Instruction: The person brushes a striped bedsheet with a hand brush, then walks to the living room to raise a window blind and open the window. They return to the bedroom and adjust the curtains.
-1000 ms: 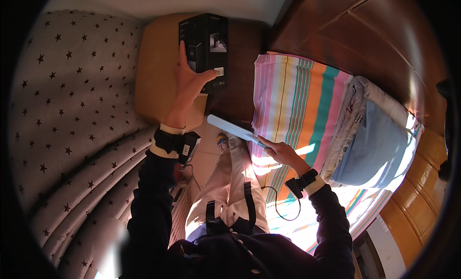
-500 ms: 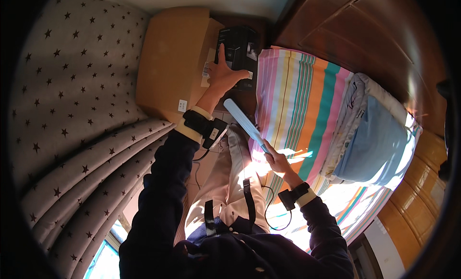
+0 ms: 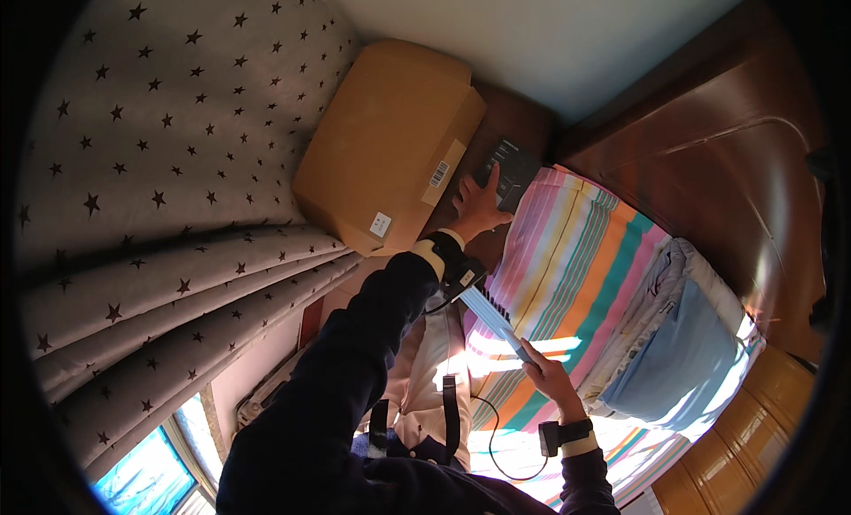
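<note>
My right hand [image 3: 551, 378] is closed around the handle of a light blue bed brush [image 3: 493, 318] with dark bristles. Its head points up and left, partly behind my left wrist, over the edge of a striped bed sheet [image 3: 567, 276]. At the far side, my left hand [image 3: 480, 203] has its fingers spread against a black box [image 3: 518, 171], appearing to touch it. The black box lies between a big cardboard box [image 3: 381, 134] and the bed. My left hand and forearm hide part of its near side.
Folded bedding [image 3: 683, 338] with a blue cloth lies on the right of the bed. A star-patterned curtain [image 3: 177, 152] hangs at left. A dark brown wooden headboard [image 3: 691, 152] stands beyond the bed. A black cable [image 3: 490, 440] loops from the band on my right wrist.
The view has shifted. My left hand and the black box sit lower beside the cardboard box, and the black box shows a different side. The brush stays in my right hand, its bristles now showing.
</note>
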A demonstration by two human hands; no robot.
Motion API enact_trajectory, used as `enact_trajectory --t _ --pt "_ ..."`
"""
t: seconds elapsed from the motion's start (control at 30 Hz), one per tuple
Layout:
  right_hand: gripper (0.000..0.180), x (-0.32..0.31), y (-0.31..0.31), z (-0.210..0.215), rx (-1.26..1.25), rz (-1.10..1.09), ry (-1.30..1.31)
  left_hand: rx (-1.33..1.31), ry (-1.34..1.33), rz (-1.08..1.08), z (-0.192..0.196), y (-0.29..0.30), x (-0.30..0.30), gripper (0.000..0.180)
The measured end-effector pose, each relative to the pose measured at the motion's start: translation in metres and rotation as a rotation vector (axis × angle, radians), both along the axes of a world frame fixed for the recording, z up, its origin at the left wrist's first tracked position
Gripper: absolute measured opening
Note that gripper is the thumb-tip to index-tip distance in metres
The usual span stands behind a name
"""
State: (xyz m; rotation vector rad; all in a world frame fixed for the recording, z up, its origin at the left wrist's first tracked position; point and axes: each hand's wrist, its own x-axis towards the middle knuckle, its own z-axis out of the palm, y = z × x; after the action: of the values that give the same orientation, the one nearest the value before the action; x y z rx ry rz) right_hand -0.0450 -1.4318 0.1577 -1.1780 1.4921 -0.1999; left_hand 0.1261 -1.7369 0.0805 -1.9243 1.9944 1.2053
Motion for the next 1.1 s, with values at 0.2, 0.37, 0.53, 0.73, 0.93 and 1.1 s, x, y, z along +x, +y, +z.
enact_trajectory --t 0.2,0.37,0.53,0.73,0.93,1.1 --pt "0.054 0.005 -0.063 0.020 -0.207 -0.120 -0.008 -0.357 0.699 0.362 0.032 0.009 0.105 0.039" --pt "0.050 0.068 -0.226 0.014 -0.467 -0.049 0.070 -0.532 0.393 0.624 0.053 0.081 0.190 0.048" --pt "0.049 0.136 -0.370 -0.027 -0.463 -0.046 0.157 -0.563 0.202 0.629 0.040 0.131 0.248 0.065" --pt "0.051 0.189 -0.349 -0.025 -0.533 0.423 0.249 -0.506 0.368 0.790 0.046 0.136 0.288 0.063" --pt "0.052 0.171 -0.235 0.011 -0.341 0.628 -0.162 -0.574 0.469 0.879 0.062 0.140 0.297 0.060" --pt "0.051 0.178 -0.186 0.000 -0.255 0.133 -0.131 -0.570 0.337 0.795 0.064 0.150 0.304 0.056"
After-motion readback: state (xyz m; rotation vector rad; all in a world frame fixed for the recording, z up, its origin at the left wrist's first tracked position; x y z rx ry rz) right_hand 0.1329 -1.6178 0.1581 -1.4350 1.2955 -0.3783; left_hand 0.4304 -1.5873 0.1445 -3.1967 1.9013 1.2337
